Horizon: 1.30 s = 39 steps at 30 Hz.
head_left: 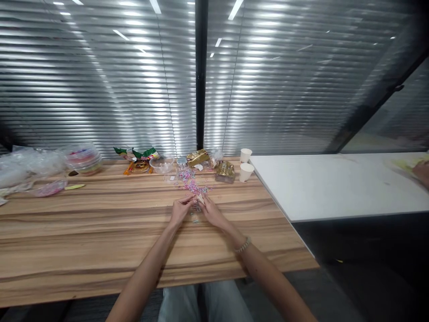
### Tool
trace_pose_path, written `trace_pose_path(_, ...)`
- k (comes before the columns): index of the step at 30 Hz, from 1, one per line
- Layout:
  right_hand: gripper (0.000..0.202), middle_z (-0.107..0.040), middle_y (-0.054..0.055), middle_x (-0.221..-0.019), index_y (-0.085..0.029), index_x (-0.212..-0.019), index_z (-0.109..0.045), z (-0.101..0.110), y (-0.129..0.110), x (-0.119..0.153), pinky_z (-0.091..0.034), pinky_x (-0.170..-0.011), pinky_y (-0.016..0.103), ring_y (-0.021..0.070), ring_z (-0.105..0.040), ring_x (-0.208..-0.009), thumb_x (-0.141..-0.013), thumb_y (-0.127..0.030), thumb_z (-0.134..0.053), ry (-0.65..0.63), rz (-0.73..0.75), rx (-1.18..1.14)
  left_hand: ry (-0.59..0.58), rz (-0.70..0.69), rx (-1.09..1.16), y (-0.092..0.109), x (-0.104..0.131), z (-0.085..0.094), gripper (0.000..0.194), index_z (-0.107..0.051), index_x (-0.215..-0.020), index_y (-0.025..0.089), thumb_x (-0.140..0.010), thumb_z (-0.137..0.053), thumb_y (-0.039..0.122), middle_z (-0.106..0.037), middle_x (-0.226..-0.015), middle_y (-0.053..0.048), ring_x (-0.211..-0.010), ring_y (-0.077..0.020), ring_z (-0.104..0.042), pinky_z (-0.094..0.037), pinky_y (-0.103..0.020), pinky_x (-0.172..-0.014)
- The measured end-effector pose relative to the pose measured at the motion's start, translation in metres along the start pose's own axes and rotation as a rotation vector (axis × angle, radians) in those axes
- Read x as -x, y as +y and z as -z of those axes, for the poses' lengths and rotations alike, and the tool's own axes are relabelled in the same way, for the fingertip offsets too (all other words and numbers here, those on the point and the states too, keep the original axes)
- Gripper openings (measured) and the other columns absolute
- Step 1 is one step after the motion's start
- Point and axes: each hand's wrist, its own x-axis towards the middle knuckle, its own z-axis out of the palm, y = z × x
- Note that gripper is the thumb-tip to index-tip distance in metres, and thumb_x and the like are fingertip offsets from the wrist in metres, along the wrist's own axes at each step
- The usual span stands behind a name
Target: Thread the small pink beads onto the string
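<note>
My left hand (181, 209) and my right hand (211, 211) meet above the wooden table, fingertips nearly touching. Both are closed in a pinch. What they grip is too small and blurred to make out. A few small, shiny bits (195, 220) lie on the wood just below my fingers. Right beyond my hands is a spread of pink, white and blue small pieces, like beads (193, 186). It runs back to a clear jar (182, 164) with a pale lid. A beaded bracelet (243, 245) is round my right wrist.
Behind the beads stand a clear bowl (162, 164), gold packets (225, 171), green snack bags (136, 154) and two paper cups (246, 172). Stacked clear tubs (83, 158) and plastic bags (31, 165) are at left. Another person's hand (421, 172) shows over the white table (335, 188).
</note>
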Motion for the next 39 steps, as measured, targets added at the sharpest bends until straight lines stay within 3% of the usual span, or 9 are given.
trace_pose_path(4, 0.052, -0.038, 0.017, -0.136, -0.012, -0.142, -0.019, -0.006, 0.001, 0.004, -0.034, -0.101, 0.046, 0.0267, -0.033, -0.127, -0.093, -0.03, -0.027, 0.0, 0.007, 0.2, 0.078, 0.008, -0.024, 0.001, 0.003, -0.002, 0.042, -0.072, -0.089, 0.012, -0.053, -0.079, 0.032, -0.071, -0.093, -0.012, -0.088, -0.0263, -0.065, -0.051, -0.034, -0.075)
trace_pose_path(8, 0.057, -0.038, 0.019, -0.135, -0.014, -0.143, -0.016, -0.007, -0.004, 0.007, -0.037, -0.098, 0.047, 0.0297, -0.036, -0.125, -0.092, -0.035, -0.032, -0.008, -0.033, 0.254, 0.086, 0.033, 0.011, -0.002, 0.004, -0.002, 0.048, -0.07, -0.095, 0.01, -0.055, -0.078, 0.035, -0.071, -0.091, -0.014, -0.08, -0.0251, -0.067, -0.053, -0.033, -0.07)
trace_pose_path(13, 0.05, -0.039, 0.012, -0.138, -0.018, -0.139, -0.031, -0.005, 0.0, 0.002, -0.028, -0.106, 0.045, 0.0233, -0.031, -0.129, -0.093, -0.039, -0.028, 0.018, -0.015, 0.055, 0.102, 0.079, 0.071, -0.004, 0.002, -0.002, 0.054, -0.069, -0.099, 0.009, -0.054, -0.079, 0.036, -0.07, -0.095, -0.015, -0.078, -0.0239, -0.067, -0.053, -0.034, -0.072)
trace_pose_path(17, 0.041, -0.054, 0.011, -0.124, -0.019, -0.124, -0.052, 0.0, 0.002, -0.004, -0.034, -0.101, 0.04, 0.0212, -0.047, -0.116, -0.092, -0.036, -0.035, 0.083, -0.022, -0.115, 0.111, 0.088, 0.09, -0.003, 0.001, -0.002, 0.057, -0.069, -0.098, 0.008, -0.05, -0.081, 0.037, -0.071, -0.093, -0.015, -0.078, -0.0243, -0.068, -0.053, -0.036, -0.074)
trace_pose_path(20, 0.036, -0.061, 0.009, -0.115, -0.019, -0.113, -0.061, 0.005, -0.003, -0.005, -0.039, -0.094, 0.039, 0.0216, -0.054, -0.106, -0.09, -0.037, -0.041, 0.063, -0.018, -0.221, 0.122, 0.093, 0.096, -0.003, 0.001, -0.002, 0.057, -0.069, -0.096, 0.007, -0.048, -0.081, 0.036, -0.071, -0.091, -0.015, -0.076, -0.0245, -0.068, -0.053, -0.036, -0.073)
trace_pose_path(27, 0.033, -0.064, 0.006, -0.108, -0.018, -0.107, -0.062, 0.006, -0.017, -0.001, -0.043, -0.087, 0.034, 0.0195, -0.058, -0.097, -0.089, -0.038, -0.043, -0.061, 0.017, -0.302, 0.135, 0.078, 0.104, -0.007, 0.001, 0.0, 0.057, -0.068, -0.097, 0.007, -0.049, -0.081, 0.036, -0.071, -0.09, -0.015, -0.077, -0.0241, -0.068, -0.054, -0.035, -0.07)
trace_pose_path(33, 0.029, -0.067, 0.008, -0.094, -0.015, -0.091, -0.064, 0.007, -0.017, 0.0, -0.044, -0.079, 0.031, 0.0186, -0.059, -0.083, -0.09, -0.033, -0.041, -0.061, 0.021, -0.112, 0.121, 0.103, 0.106, -0.01, 0.0, -0.003, 0.051, -0.07, -0.087, 0.008, -0.046, -0.082, 0.036, -0.072, -0.082, -0.013, -0.071, -0.0226, -0.067, -0.054, -0.034, -0.068)
trace_pose_path(39, 0.033, -0.064, 0.009, -0.103, -0.016, -0.102, -0.06, 0.01, -0.019, -0.002, -0.043, -0.084, 0.032, 0.0191, -0.057, -0.092, -0.091, -0.036, -0.036, -0.034, -0.013, -0.182, 0.033, 0.045, 0.044, -0.01, -0.005, 0.003, 0.048, -0.07, -0.092, 0.012, -0.052, -0.079, 0.035, -0.071, -0.093, -0.012, -0.081, -0.0232, -0.067, -0.052, -0.035, -0.077)
